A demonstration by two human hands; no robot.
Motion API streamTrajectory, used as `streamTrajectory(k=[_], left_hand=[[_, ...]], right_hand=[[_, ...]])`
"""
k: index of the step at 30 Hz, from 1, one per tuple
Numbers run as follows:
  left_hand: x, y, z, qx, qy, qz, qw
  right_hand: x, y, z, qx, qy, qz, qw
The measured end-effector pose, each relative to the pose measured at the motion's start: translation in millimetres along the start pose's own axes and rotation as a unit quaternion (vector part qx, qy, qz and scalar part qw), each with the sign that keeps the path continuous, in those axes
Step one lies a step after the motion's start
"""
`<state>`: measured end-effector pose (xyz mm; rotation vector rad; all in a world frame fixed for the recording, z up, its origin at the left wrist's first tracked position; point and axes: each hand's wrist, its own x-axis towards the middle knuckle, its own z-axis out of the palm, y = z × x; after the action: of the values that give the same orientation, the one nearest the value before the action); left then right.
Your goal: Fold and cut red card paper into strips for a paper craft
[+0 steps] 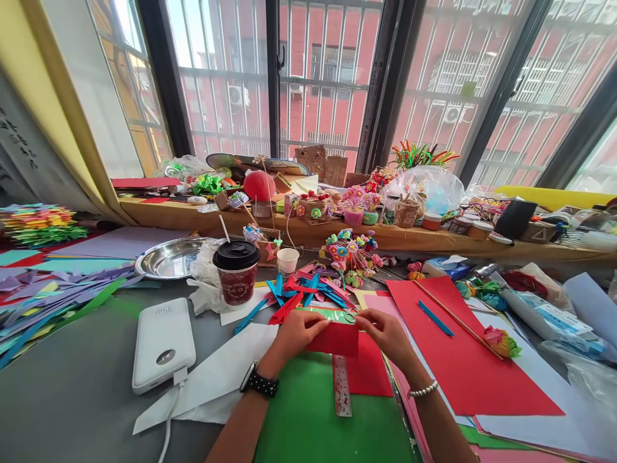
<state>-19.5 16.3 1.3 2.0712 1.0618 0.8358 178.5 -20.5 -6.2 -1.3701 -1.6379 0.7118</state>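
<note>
L hand (301, 332) & R hand (384, 329) both pinch 1 small, smooth red paper rectangle (340, 339), L at its upper L edge, R at its upper R corner; it's held just above a glossy green flat mat (303, 411). Partly hidden behind it: 1 straight clear plastic ruler w/ printed pics (342, 389), lying next to 1 flat red paper sheet (370, 372). Just beyond, a loose pile of narrow blue & red paper strips (315, 287), too tangled to count. On the grey table (81, 399), L side: 1 white, rounded-edge plastic power bank (164, 344) w/ 1 cable, 1 dark-red cup w/ ribbed black lid (237, 276), 1 round shiny metal dish (168, 258). R side: 1 big red paper sheet (482, 370) bearing 1 blue strip (436, 318) & 1 thin stick w/ crinkly pink-yellow flower (502, 341).
</note>
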Motion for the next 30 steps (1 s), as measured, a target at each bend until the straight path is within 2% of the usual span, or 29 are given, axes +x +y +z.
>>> streamTrajectory(k=[1,3,8,11,13,14,15,18,19,21,23,27,28,30], left_hand=[[-0.2,0.9,2.7,0.000,-0.012,0.008,1.000],[-0.3,1.4,6.3,0.005,-0.029,0.018,0.999],[1.9,-8.2,-0.6,-0.013,-0.021,-0.003,1.000],[2.7,-13.0,-6.3,-0.039,0.047,-0.037,0.997],[2.4,-11.0,-6.4,-0.038,0.106,-0.036,0.993],[2.0,-8.5,-5.1,-0.030,0.117,-0.024,0.992],[1.6,-5.5,-3.2,-0.021,0.107,-0.007,0.994],[0.5,2.3,3.2,-0.003,-0.004,0.024,1.000],[0.4,3.4,4.3,0.003,-0.024,0.025,0.999],[0.6,3.2,4.0,0.008,-0.028,0.018,0.999],[0.8,1.2,1.3,0.007,-0.008,0.006,1.000],[0.5,-0.1,-0.1,0.004,0.008,0.000,1.000],[0.2,0.7,1.3,0.005,0.004,0.007,1.000],[-0.4,2.2,4.5,0.008,-0.009,0.024,1.000]], right_hand=[[-0.6,-2.7,5.0,-0.007,-0.033,-0.008,0.999],[-1.8,-7.3,13.0,-0.028,-0.063,-0.015,0.998],[-3.4,-9.2,9.6,-0.055,-0.053,-0.009,0.997],[-3.4,-7.9,3.5,-0.060,-0.035,-0.002,0.998],[-3.4,-8.4,4.4,-0.056,-0.034,-0.002,0.998],[-3.6,-9.1,6.3,-0.051,-0.039,-0.005,0.998],[-3.8,-10.0,8.9,-0.046,-0.047,-0.011,0.998],[-4.3,-11.4,15.3,-0.031,-0.069,-0.028,0.997],[-4.2,-10.6,15.4,-0.031,-0.073,-0.030,0.996],[-3.2,-6.9,11.0,-0.032,-0.071,-0.021,0.997],[-1.5,-1.5,2.5,-0.028,-0.050,0.001,0.998],[0.9,2.4,-5.1,-0.023,0.065,0.011,0.998],[0.7,0.6,-2.2,-0.012,0.062,-0.005,0.998],[-0.4,-5.0,7.5,-0.001,0.000,-0.028,1.000]])
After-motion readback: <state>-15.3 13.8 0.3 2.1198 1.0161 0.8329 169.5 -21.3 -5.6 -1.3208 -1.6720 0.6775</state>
